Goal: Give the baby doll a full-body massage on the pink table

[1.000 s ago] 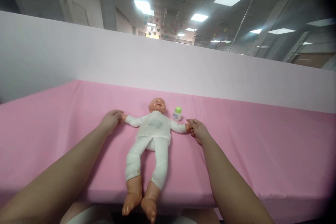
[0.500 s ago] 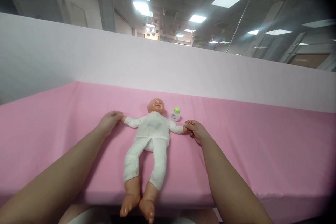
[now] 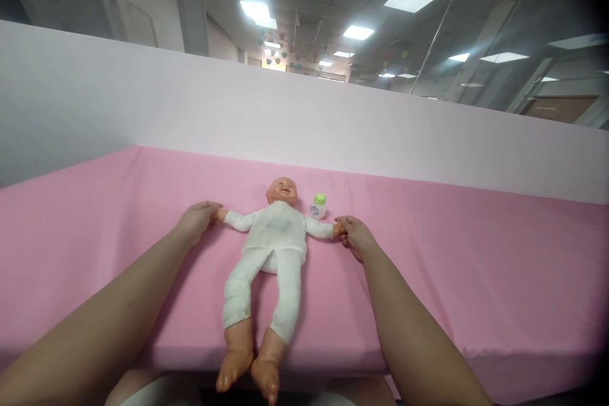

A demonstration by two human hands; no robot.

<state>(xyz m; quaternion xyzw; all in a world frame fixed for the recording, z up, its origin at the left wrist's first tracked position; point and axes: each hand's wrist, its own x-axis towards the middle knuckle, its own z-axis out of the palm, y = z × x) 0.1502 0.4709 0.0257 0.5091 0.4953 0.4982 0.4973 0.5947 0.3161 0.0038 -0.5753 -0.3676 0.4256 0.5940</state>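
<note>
A baby doll (image 3: 273,247) in a white suit lies on its back on the pink table (image 3: 476,279), arms spread wide, bare feet hanging over the near edge. My left hand (image 3: 197,219) is closed around the doll's hand on the left side. My right hand (image 3: 354,235) pinches the doll's other hand on the right side. A small white bottle with a green cap (image 3: 318,206) stands upright just right of the doll's head, a little beyond my right hand.
A pale partition wall (image 3: 333,120) runs along the far side of the table. The table's front edge (image 3: 428,355) lies close to my body. Ceiling lights and glass walls show above the partition.
Almost nothing differs: both hands keep their hold on the doll's hands. The doll has slid slightly towards me and to the left in the view.
</note>
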